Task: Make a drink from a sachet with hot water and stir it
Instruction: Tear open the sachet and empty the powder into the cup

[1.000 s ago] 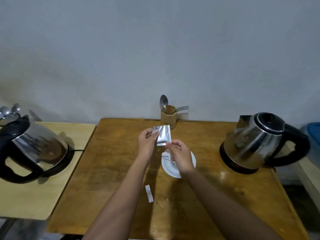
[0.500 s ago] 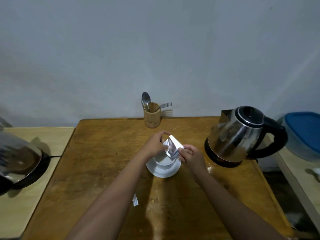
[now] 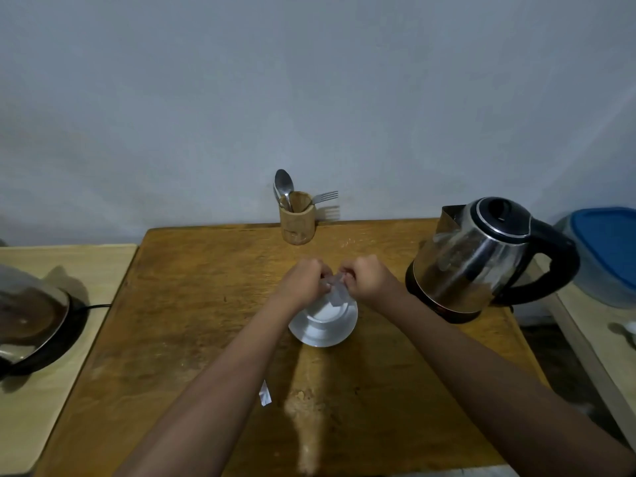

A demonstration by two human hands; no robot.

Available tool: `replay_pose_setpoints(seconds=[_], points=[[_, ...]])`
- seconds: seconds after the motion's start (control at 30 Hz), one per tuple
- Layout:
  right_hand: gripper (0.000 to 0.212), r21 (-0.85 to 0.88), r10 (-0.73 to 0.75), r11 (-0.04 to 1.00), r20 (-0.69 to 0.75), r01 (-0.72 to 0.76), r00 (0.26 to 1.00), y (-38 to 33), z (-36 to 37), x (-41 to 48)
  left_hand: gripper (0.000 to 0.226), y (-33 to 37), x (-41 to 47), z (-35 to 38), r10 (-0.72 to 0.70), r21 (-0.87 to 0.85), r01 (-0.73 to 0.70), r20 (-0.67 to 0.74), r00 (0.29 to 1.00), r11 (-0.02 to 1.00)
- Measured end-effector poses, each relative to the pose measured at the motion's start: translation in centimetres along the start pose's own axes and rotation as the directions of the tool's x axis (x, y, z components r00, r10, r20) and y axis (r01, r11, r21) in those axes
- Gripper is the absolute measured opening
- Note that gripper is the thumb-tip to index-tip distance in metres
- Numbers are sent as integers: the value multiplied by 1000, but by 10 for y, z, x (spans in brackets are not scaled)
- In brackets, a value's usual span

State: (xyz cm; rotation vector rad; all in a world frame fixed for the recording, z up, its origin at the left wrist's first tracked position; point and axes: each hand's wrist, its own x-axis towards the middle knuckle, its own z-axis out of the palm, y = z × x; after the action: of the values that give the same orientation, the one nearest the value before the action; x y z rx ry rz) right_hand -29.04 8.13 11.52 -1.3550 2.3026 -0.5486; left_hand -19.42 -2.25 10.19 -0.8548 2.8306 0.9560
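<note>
I've tipped the sachet [image 3: 335, 293] over the cup [image 3: 327, 309]; left hand [image 3: 303, 282] and right hand [image 3: 370, 280] both pinch it, powder should drop.

Plain grey wall [image 3: 309, 80] – worn wooden table [image 3: 192, 304]

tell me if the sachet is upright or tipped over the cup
Tipped. Both hands, left and right, pinch the sachet with its lower end angled down into the white cup.
</note>
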Motion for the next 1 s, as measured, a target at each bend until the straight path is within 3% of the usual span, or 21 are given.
replay_pose_setpoints(seconds=[0.13,0.4,0.53,0.77,1.0], points=[[21,-159,13,987,94,2,995,-17,-7,13,14,-9,-5,2,1,-97,-5,-40,999,995],[14,-24,88,996,64,-87,994,-7,0,10,11,-27,-11,12,-106,-379,63,-93,990,923],[23,-39,111,993,84,-108,990,-10,1,7,15,-30,-13,18,-117,-314,83,-92,989,946],[22,-247,29,969,132,5,991,-27,-1,7,7,-26,-15,8,-97,-207,75,-98,990,976],[18,-234,68,971,65,-51,996,-30,2,3,13,-29,-22,8,-134,-181,112,-117,984,977]])
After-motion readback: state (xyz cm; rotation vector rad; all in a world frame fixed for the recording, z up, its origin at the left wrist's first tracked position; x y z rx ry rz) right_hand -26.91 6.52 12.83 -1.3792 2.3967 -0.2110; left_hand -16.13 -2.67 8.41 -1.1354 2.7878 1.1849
